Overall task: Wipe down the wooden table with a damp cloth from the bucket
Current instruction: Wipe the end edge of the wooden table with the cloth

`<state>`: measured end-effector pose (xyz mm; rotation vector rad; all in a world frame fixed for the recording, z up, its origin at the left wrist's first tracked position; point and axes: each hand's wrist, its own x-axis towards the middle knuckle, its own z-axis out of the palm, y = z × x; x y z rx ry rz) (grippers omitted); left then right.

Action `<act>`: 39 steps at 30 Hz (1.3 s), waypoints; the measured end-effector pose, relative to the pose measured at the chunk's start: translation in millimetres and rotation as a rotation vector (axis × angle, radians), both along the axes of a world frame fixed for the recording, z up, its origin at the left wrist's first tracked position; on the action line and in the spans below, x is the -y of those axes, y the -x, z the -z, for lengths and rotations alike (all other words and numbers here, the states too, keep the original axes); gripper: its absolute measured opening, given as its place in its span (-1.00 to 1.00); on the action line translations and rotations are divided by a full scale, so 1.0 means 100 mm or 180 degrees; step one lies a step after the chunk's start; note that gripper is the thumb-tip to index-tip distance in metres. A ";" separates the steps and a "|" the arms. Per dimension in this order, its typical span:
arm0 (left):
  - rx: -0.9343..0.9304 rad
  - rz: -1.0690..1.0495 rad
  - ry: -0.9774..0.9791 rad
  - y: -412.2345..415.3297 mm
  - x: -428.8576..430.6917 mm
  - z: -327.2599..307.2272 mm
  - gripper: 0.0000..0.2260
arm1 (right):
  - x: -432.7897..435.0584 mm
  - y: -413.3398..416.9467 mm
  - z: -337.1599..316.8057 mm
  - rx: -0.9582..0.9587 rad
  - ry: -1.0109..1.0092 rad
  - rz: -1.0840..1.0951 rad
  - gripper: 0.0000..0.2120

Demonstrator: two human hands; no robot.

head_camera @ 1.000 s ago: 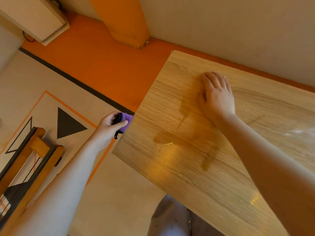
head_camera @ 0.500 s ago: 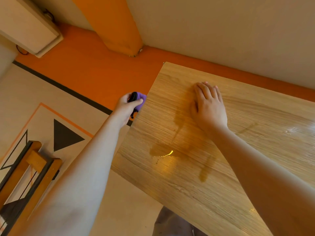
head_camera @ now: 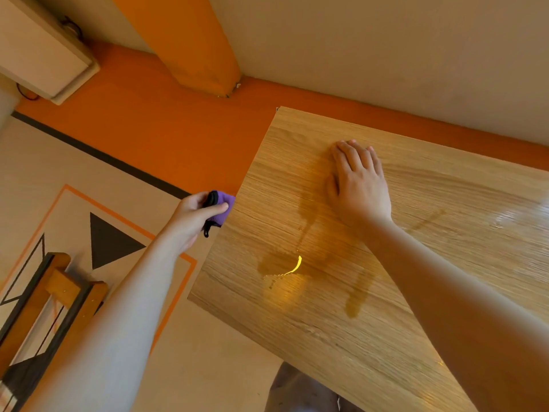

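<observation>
Beside the wooden table [head_camera: 341, 328], the left hand [head_camera: 190, 220] gripped a bunched purple cloth [head_camera: 223, 208]; the right hand [head_camera: 361, 185] lay open, flat on the tabletop.

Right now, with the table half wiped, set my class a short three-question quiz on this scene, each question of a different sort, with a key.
1. True or false: the purple cloth lies spread flat in the middle of the wooden table.
2. Multiple choice: the right hand is
A. gripping the table's edge
B. resting palm down on the tabletop
C. holding a bucket
3. Fill in: the wet streaks lie between the right hand and the table's ____ edge, nearest the person.

Key
1. False: the cloth is bunched in the left hand, beside the table's left edge.
2. B
3. Near
</observation>
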<state>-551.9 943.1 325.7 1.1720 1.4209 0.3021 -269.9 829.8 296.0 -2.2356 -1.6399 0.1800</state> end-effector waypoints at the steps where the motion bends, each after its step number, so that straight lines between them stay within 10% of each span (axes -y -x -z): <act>1: 0.0027 -0.0004 -0.0061 -0.10 -0.09 0.03 -0.79 | 0.00 0.00 0.00 0.0004 -0.0003 0.0002 -0.52; 39: 0.0138 0.0396 -0.0625 -1.36 -1.05 0.08 -0.82 | -0.02 0.02 -0.01 0.0024 -0.0088 0.0171 -0.56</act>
